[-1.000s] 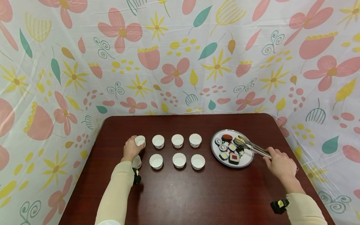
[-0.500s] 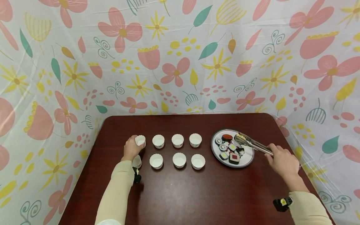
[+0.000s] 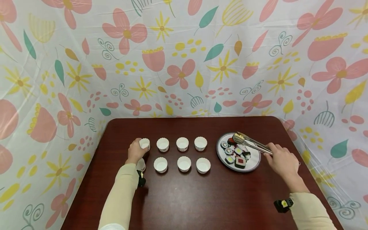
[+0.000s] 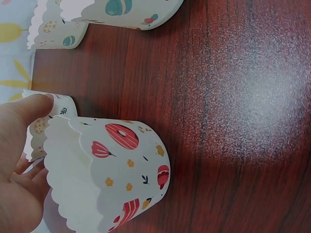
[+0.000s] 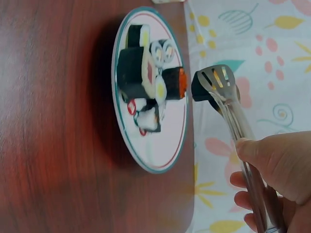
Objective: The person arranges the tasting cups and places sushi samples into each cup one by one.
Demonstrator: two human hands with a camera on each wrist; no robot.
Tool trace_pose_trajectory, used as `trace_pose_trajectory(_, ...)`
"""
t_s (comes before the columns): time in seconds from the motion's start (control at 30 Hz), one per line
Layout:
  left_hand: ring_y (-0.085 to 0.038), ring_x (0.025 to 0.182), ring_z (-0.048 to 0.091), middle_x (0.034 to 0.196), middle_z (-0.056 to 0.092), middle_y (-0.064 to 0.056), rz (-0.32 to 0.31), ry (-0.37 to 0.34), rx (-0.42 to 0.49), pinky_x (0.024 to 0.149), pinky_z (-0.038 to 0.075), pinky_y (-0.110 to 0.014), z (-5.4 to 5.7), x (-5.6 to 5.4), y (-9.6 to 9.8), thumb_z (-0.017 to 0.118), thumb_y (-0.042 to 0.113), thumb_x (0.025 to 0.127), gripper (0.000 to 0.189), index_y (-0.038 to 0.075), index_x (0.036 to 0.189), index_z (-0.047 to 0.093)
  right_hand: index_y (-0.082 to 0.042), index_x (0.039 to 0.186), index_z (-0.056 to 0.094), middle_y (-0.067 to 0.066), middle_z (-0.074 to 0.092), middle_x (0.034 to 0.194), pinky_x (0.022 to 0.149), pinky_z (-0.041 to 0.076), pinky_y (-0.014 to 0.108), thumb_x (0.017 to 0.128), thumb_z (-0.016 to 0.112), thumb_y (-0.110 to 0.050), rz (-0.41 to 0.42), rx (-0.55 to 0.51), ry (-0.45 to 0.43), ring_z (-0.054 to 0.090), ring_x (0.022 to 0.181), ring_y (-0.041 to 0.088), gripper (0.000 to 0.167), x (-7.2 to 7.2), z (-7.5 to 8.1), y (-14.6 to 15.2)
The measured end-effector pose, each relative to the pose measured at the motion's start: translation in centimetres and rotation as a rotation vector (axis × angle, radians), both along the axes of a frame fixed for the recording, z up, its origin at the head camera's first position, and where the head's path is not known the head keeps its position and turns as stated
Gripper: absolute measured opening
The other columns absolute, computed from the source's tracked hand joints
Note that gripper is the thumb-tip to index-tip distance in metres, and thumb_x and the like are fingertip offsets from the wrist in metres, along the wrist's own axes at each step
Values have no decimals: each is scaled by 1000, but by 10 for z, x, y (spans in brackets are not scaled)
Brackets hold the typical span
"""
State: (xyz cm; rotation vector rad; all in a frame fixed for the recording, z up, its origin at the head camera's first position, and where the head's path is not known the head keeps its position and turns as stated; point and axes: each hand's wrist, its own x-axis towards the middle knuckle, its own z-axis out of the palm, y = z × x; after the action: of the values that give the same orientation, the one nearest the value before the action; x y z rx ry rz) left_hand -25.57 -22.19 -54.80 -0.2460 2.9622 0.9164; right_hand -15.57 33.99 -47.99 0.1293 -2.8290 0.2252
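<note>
My head camera looks forward and down to the table's (image 3: 172, 204) far edge, sharing cups (image 3: 144, 144) near its left edge with my close-up left wrist camera (image 3: 141, 180) and the plate (image 3: 253, 161) toward its right with my close-up right wrist camera (image 3: 283, 205).

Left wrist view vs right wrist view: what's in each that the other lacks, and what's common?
Only left wrist: the left hand gripping the held cup, the red-printed cup nearest the camera, and two cut-off cups at the top.
Only right wrist: the right hand gripping the tongs, a dark piece at their heads, and the plate of sushi pieces.
Both: brown tabletop and floral cloth. The sliver at right wrist's top edge is too cropped to identify.
</note>
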Motion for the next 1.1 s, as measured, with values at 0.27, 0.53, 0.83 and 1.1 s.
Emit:
trace_pose_trajectory(0.27,-41,111,50,127,49,-24,19,-18,26,89,43,-53,3,2,2,70,25,80,66,1,134,40,-10,105,54,16,59,92,57,41,54,81,65,-19,22,7,1,54,78,41,28,-9,3,-21)
trace_pose_trajectory(0.53,-41,111,50,127,49,-23,20,-29,22,89,43,-52,2,1,1,69,27,81,66,2,135,39,-8,108,54,16,60,92,59,44,51,80,67,-19,54,35,13,55,76,38,33,-19,7,-45)
trace_pose_trajectory(0.83,-41,110,50,128,49,-23,29,-29,28,88,43,-52,3,1,1,69,27,80,67,3,135,40,-7,107,54,13,59,87,55,44,47,80,68,-20,104,69,32,54,70,34,32,-30,10,-68)
trace_pose_trajectory(1.1,-41,111,50,127,49,-23,27,-36,32,87,44,-52,3,1,2,69,27,80,67,3,135,39,-9,108,54,12,61,93,57,45,46,82,68,-23,106,72,-12,55,74,32,33,-37,11,-87)
